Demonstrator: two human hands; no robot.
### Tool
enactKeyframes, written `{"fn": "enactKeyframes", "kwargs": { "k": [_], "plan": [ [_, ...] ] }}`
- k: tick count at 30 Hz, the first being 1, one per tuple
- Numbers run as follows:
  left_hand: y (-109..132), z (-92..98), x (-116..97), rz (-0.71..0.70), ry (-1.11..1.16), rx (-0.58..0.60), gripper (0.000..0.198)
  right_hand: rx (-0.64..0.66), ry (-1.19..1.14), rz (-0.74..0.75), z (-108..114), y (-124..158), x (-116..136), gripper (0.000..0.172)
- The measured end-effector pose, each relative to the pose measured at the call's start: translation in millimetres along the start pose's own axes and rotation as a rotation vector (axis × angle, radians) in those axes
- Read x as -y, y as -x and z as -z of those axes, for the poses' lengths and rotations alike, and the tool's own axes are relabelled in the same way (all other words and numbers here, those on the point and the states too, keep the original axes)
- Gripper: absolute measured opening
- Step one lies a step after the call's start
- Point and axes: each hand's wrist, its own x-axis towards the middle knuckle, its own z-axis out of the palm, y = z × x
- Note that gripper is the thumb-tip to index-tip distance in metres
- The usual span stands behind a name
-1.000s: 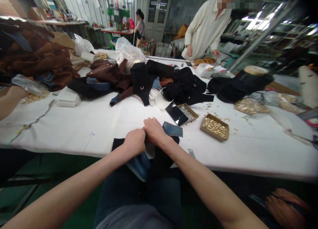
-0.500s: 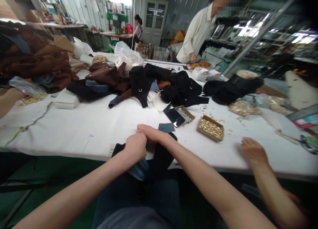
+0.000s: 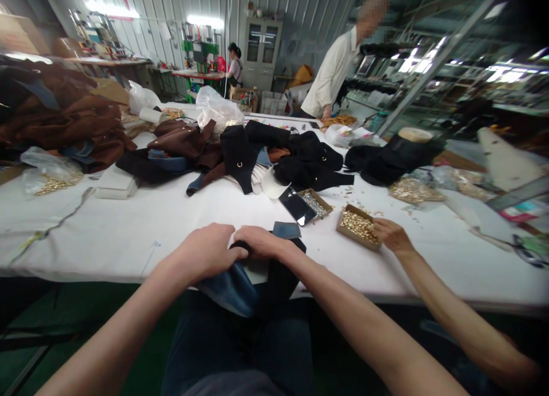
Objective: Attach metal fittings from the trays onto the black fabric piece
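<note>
At the near table edge, my left hand (image 3: 210, 247) is closed on a black fabric piece (image 3: 285, 278) with a shiny blue side (image 3: 231, 287) that hangs over the edge. My right hand (image 3: 259, 242) presses close beside it, fingers curled down at the same piece; what lies under the fingertips is hidden. A small blue patch (image 3: 287, 230) rests just beyond my right wrist. Farther right, a co-worker's hand (image 3: 392, 236) touches the cardboard box of gold metal fittings (image 3: 359, 224).
A black phone (image 3: 297, 206) leans against a box of silver fittings (image 3: 316, 203). Behind lie heaped black pieces (image 3: 300, 150) and a brown pile (image 3: 86, 127). Bags of fittings (image 3: 416, 189) lie right, a white stack (image 3: 115, 181) left. A person in a white shirt (image 3: 332, 78) stands across the table.
My left hand has turned and spread over the fabric, and more of its blue side shows. The co-worker's hand at right has moved to the box of gold fittings. An arm at far left has left view.
</note>
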Motion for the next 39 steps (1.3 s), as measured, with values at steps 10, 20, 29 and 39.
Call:
{"fn": "enactKeyframes", "kwargs": {
  "k": [10,20,29,39],
  "plan": [
    [9.3,-50.2,52.6,-0.009,1.003,-0.014,0.072,-0.355,-0.067,0.086,35.3,56.1,7.9,0.024],
    [37.8,-110.1,-50.1,-0.453,1.136,-0.213,0.078,-0.808,-0.140,0.031,53.5,131.3,41.8,0.022],
    [57.9,-123.5,-86.1,-0.546,1.008,-0.276,0.091,-0.891,0.109,0.165,41.8,188.6,20.1,0.020],
    [58.0,-144.2,-75.5,-0.581,0.954,-0.372,0.078,-1.168,0.090,0.100,4.5,173.1,66.7,0.017]
  ]
}}
